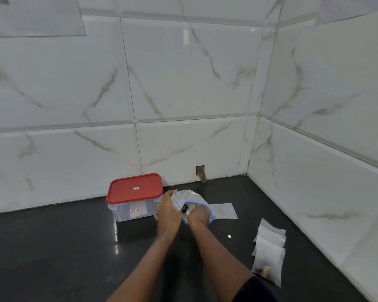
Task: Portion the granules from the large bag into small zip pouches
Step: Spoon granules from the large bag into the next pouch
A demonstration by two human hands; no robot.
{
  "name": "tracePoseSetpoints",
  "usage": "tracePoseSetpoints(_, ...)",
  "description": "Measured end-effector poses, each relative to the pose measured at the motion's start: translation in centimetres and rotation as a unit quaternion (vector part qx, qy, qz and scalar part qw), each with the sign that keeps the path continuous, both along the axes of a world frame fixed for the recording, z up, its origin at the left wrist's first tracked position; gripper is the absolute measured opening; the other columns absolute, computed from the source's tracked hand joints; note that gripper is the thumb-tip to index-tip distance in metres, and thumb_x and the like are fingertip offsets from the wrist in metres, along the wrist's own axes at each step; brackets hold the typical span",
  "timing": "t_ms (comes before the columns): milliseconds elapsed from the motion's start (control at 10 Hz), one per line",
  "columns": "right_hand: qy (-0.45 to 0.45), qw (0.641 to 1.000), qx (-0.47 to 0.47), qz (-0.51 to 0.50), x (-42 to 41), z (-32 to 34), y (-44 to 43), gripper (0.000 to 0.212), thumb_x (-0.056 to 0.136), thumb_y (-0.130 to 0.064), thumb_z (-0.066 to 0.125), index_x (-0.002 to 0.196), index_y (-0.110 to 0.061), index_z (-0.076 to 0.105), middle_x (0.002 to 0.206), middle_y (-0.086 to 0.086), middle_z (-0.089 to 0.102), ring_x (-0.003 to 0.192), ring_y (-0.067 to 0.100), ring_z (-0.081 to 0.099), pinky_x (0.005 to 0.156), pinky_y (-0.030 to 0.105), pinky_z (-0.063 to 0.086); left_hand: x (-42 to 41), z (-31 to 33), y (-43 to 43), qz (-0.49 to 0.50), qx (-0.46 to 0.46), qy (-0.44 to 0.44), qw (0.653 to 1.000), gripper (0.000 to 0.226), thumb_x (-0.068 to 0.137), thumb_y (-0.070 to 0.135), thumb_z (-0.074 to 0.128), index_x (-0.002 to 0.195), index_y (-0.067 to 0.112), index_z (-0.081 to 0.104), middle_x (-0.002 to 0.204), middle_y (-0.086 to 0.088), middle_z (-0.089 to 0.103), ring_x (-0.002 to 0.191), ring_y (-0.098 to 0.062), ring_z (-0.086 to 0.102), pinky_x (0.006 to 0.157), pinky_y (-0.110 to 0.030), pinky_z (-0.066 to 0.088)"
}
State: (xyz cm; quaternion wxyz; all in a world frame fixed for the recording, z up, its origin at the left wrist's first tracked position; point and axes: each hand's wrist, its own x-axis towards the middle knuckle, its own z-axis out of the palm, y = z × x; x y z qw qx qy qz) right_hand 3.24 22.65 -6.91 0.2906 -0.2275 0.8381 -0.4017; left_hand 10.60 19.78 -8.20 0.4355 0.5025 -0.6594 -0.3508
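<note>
**Q:** Where the two hands meet near the back of the counter, what is item 1?

**A:** Item 1 is the large bag (195,196), clear plastic with a blue zip rim. It lies open-mouthed on the black counter (74,253), just right of a storage box. The hands hide its contents, so no granules can be made out inside.

**Q:** And the hands themselves?

**A:** The left hand (169,211) holds a small zip pouch (176,199) above the bag's mouth. Its fingers are curled and pinch the pouch near its lower edge, and a ring (160,202) shows on one finger. The right hand (198,215) reaches into the bag with its back turned upward. Its fingers are hidden by the plastic, so their state cannot be told. Between the hands sits a small dark object (185,207), too small to identify.

**Q:** What lies around them?

**A:** An empty pouch (224,211) lies flat on the counter, partly under the bag's right side. Well apart, toward the near right, filled pouches (270,247) lie overlapping beside the side wall. A tiny white disc (229,236) lies between that stack and the bag. The storage box (129,212) is translucent and closed with a red lid (134,189). Behind everything stands a marble-patterned tiled wall (183,83) with a small hole (200,172) just above counter level.
</note>
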Motion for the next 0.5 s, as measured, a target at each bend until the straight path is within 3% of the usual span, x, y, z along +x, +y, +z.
tracePoseSetpoints(300,0.041,0.995,0.017,0.085,-0.7,0.4,0.4,0.035,0.099,-0.011,0.039,0.13,-0.003,0.054,0.134,0.014,0.054,0.127,0.025,0.049,0.1,0.025,0.039,0.1,-0.4,-0.4,0.005,0.013,-0.008,1.0,0.028,0.088,0.019,0.059,0.115,0.023,0.054,0.1,0.007,0.057,0.097,-0.016,0.054,0.094,-0.048,0.044)
tracePoseSetpoints(400,0.014,0.998,0.002,0.061,-0.7,0.1,0.2,0.02,0.099,-0.012,0.039,0.108,-0.021,0.054,0.122,0.01,0.059,0.121,0.023,0.053,0.098,0.024,0.04,0.1,-0.6,-0.4,0.005,0.014,-0.006,1.0,0.029,0.088,0.02,0.059,0.117,0.023,0.054,0.104,0.005,0.058,0.099,-0.017,0.056,0.093,-0.046,0.046)
tracePoseSetpoints(500,0.005,0.999,-0.002,0.032,-0.2,-0.5,-0.6,0.023,0.1,-0.009,0.038,0.11,-0.009,0.059,0.118,0.009,0.06,0.108,0.024,0.057,0.092,0.026,0.045,0.0,-0.4,-0.4,0.004,0.006,-0.006,1.0,0.032,0.088,0.017,0.061,0.119,0.02,0.053,0.106,0.005,0.058,0.1,-0.017,0.056,0.092,-0.042,0.048)
